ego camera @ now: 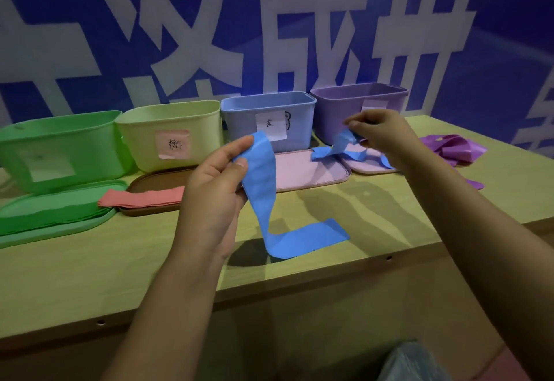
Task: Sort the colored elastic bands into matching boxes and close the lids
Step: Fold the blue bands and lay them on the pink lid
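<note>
While four open plastic boxes stand in a row along the far edge of the pale wooden bench [90, 275], both hands work a blue band in front of them. At far left sits the green plastic box [60, 146], with its green lid [45, 230] lying flat before it and folded green elastic bands [51, 212] resting on that lid. Just to its right is the pale yellow-green plastic box [171, 134] bearing a pink paper label; a brown lid [153, 182] lies in front of it, and flat pink elastic bands [141, 199] lie across that lid.

The left hand [212, 194] is raised above the bench, thumb and fingers pinching one end of a long blue elastic band [260, 188]; its grip is clamped on the band, which hangs down and curls so the lower end lies on the bench.

Behind stands the blue plastic box [266, 116] with a white label, a pinkish lid [305, 170] before it. The right hand [380, 134] pinches a crumpled part of blue band, its grip closed on it, above a second pinkish lid [368, 164] in front of the purple plastic box [356, 104]. Whether this is the same strip, I cannot tell. At far right, loose purple elastic bands [452, 148] lie heaped on the bench.
</note>
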`<state>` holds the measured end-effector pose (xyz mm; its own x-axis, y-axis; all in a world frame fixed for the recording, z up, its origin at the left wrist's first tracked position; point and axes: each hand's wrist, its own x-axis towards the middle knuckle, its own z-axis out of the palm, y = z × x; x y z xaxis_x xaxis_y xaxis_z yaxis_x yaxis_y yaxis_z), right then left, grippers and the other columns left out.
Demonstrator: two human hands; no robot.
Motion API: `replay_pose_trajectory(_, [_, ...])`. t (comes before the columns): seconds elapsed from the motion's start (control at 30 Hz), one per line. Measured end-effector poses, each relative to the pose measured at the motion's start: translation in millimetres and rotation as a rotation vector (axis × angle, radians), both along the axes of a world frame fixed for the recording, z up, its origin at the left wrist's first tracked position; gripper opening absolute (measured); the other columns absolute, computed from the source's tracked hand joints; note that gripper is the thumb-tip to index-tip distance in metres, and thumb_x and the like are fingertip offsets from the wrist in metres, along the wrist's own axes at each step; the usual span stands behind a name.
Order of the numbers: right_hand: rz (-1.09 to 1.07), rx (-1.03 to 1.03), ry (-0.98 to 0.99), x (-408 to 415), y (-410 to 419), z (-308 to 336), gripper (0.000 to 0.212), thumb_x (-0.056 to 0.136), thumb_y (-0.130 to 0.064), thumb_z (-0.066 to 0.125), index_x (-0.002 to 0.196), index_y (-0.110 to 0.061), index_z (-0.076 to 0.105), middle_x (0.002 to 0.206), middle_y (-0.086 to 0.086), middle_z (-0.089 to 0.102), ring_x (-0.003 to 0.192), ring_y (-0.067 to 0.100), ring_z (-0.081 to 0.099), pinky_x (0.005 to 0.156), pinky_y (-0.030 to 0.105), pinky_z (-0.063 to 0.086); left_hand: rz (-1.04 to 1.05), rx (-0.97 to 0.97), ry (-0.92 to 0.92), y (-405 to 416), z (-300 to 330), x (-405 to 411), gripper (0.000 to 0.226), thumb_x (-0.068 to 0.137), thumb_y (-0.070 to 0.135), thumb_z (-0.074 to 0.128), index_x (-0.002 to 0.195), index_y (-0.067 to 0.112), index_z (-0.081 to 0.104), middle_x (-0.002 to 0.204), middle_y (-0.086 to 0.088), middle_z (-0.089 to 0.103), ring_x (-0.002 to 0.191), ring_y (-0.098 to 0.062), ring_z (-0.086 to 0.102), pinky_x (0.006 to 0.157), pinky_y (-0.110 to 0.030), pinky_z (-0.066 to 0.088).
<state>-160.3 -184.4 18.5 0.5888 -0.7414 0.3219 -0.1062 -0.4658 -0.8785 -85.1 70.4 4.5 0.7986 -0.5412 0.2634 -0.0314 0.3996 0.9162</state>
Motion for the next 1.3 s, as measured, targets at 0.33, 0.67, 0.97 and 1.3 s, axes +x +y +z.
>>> replay_pose_trajectory(0.33, [0.223, -0.149, -0.219, -17.9, 53.3, 64.3, 0.039, 0.091, -0.002, 0.055, 0.125, -0.02, 0.058, 0.115, -0.004, 0.061, 0.105, 0.01, 0.06, 0.088, 0.022, 0.052, -0.056, -0.049, 0.01, -0.6, 21.2, -3.4, 0.031, 0.097, 0.001, 0.042, 0.109, 0.017, 0.065, 0.09, 0.007, 0.075, 0.087, -0.011, 0.071, 0.068, -0.026, 0.058])
replay_pose_trajectory(0.67, [0.288, -0.301, -0.332, -49.7, 115.9, 101.5, 0.009, 0.087, -0.024, 0.06, 0.094, -0.029, 0.062, 0.093, -0.006, 0.06, 0.09, 0.009, 0.058, 0.076, 0.019, 0.052, -0.125, -0.201, -0.144, 24.2, 75.6, -25.6, 0.026, 0.093, 0.008, 0.047, 0.096, 0.018, 0.071, 0.088, 0.002, 0.075, 0.073, -0.008, 0.069, 0.058, -0.02, 0.054])
replay_pose_trajectory(0.97, [0.531, 0.067, -0.429, -54.9, 147.2, 89.1, 0.023, 0.066, -0.027, 0.064, 0.088, -0.018, 0.064, 0.074, -0.01, 0.07, 0.074, 0.004, 0.067, 0.061, 0.017, 0.053, 0.04, -0.11, -0.254, 30.8, 67.7, -27.1, 0.032, 0.092, 0.004, 0.051, 0.11, 0.027, 0.063, 0.077, 0.003, 0.073, 0.076, -0.011, 0.07, 0.06, -0.026, 0.056])
replay_pose_trajectory(1.3, [0.629, 0.266, -0.521, -53.6, 168.9, 54.0, 0.015, 0.063, -0.018, 0.065, 0.077, -0.012, 0.066, 0.07, -0.002, 0.069, 0.069, 0.008, 0.066, 0.058, 0.018, 0.053, 0.008, -0.049, -0.238, 28.1, 43.4, -22.3, 0.02, 0.09, 0.005, 0.052, 0.1, 0.017, 0.065, 0.086, -0.003, 0.075, 0.081, -0.017, 0.072, 0.06, -0.025, 0.055])
